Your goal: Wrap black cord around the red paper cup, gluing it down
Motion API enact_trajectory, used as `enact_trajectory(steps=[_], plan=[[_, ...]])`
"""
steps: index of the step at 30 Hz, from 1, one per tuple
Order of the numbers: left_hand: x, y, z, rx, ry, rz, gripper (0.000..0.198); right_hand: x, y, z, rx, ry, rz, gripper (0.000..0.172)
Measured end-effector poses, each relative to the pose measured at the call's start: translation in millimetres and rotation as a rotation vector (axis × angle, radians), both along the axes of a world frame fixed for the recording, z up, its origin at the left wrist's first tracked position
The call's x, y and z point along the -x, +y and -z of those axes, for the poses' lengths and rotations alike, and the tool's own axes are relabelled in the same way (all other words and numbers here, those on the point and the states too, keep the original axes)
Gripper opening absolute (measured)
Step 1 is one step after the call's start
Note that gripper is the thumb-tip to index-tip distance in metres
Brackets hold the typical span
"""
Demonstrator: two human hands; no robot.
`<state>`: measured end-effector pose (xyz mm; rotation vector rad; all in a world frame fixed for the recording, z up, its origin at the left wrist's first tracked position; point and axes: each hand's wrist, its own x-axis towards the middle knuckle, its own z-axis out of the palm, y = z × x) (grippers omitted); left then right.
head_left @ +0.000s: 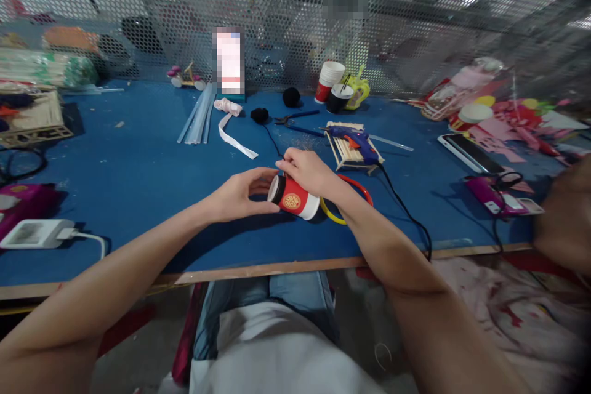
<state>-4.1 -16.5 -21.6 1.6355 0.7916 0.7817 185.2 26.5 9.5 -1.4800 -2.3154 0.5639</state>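
A red paper cup [302, 200] with a gold emblem lies tilted on its side above the blue table, a black band round its left end. My left hand [240, 195] grips that end, thumb below and fingers above. Over the cup's upper side, my right hand [305, 169] is closed with its fingertips on a strand of black yarn [273, 140]. This strand leads back to a small ball of black yarn [259, 115]. Parts of the fingertips are hidden behind the cup.
A glue gun [355, 140] rests on a stick rack, its cord trailing right. Pliers [300, 120], glue sticks [196, 117], white ribbon [235, 143] and stacked cups [330, 77] stand or lie behind. A red-yellow ring [333, 214] is beside the cup; another person sits right.
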Motion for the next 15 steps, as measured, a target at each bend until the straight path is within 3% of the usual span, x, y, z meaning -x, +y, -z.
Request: enact_trajectory(steps=[5, 15], plan=[[-1.7, 0.3, -2.1, 0.152, -0.001, -0.043, 0.048, 2.3, -4.2, -1.4, -0.011, -0.025, 0.008, 0.024], [-0.5, -2.0, -7.7, 0.063, 0.22, -0.112, 0.05, 9.6, -15.5, -6.7, -0.057, -0.124, 0.034, 0.02]])
